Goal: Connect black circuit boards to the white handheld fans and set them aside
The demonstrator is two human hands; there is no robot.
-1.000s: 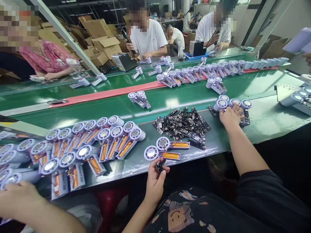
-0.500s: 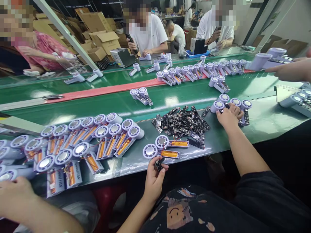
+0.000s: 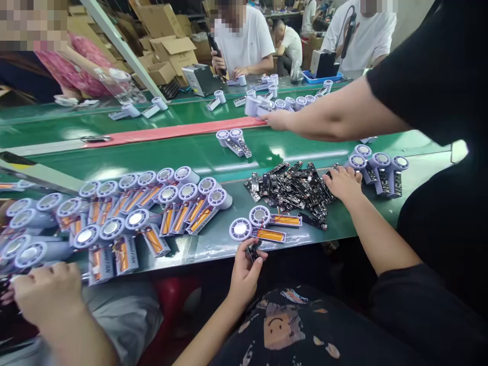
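Left fingers holding partly hidden board, right fingers at board pile, grip unclear

A slim black circuit board is tilting in the left hand, pinched near the bench's front edge. Beyond, a loose heap of similar boards is sprawling, pieces crossing at all angles, with the right hand meeting its right side. Just past the left hand, two lilac fans are lying side by side, round heads leftward, open handles pointing right and showing orange insides.
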